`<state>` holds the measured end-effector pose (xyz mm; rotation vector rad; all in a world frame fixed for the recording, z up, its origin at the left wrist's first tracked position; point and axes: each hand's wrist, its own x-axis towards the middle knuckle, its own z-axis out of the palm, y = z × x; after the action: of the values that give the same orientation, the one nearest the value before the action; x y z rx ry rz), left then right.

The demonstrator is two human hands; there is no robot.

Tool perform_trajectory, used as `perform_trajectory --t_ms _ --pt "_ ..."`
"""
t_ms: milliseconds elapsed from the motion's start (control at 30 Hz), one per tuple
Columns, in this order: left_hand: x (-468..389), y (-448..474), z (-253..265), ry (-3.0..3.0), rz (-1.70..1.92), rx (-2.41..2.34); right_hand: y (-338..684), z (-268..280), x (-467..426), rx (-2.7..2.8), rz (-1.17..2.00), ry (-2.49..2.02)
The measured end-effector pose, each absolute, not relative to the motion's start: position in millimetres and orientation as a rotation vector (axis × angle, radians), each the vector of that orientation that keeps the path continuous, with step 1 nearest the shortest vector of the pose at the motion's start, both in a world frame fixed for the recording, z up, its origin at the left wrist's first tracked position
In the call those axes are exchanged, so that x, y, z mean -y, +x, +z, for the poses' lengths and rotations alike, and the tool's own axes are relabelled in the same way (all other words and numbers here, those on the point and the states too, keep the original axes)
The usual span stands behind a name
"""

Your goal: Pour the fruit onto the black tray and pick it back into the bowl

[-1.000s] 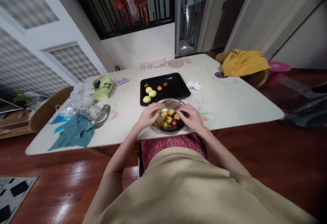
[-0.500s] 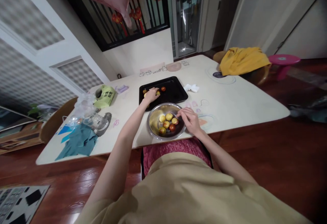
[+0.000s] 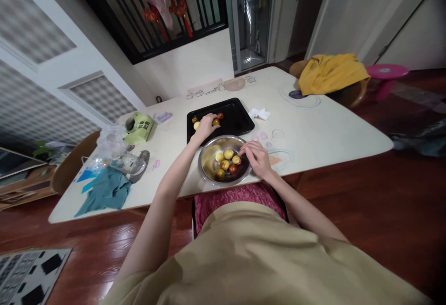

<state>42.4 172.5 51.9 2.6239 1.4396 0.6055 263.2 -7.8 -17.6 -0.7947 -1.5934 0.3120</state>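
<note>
My left hand (image 3: 205, 127) reaches over the black tray (image 3: 237, 126), its thumb and fingers bent around a yellowish round fruit (image 3: 216, 122). A reddish fruit (image 3: 220, 115) lies just beyond the fingertips, and a pale yellow one (image 3: 197, 125) shows beside the hand on its left. Nearer me stands a steel bowl (image 3: 207, 154) with several small round fruits in it, some yellow, some red-brown, such as the red one (image 3: 233, 169). Over the bowl's right rim sits my right hand (image 3: 257, 158), fingers curled and pressed together; whatever is between them is hidden.
Crumpled white tissue (image 3: 259, 113) lies right of the tray. On the table's left are a green bag (image 3: 140, 127), clear plastic (image 3: 111, 142) and a teal cloth (image 3: 108, 191). A yellow cloth (image 3: 331, 75) drapes a chair at the far right, near a pink stool (image 3: 386, 72).
My left hand has shifted slightly on the tray, and the yellowish fruit at its fingers has moved a little right. My right hand stays at the bowl. The whole view has tilted slightly.
</note>
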Motion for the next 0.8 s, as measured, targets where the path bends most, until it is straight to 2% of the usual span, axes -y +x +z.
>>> perform_trajectory --t_ms 200,467,800 --pt "-93.6 28.3 67.6 2.596 0.946 -1.112 263.9 -18.9 6.2 1.604 0.299 -0.803" --pt "-12.0 7.4 56.7 2.554 0.702 -1.089 264.8 -18.3 6.5 1.600 0.302 -0.818" --pt "-3.8 1.9 39.8 2.544 0.594 -1.182 265.2 -15.5 7.6 1.608 0.323 -0.857"
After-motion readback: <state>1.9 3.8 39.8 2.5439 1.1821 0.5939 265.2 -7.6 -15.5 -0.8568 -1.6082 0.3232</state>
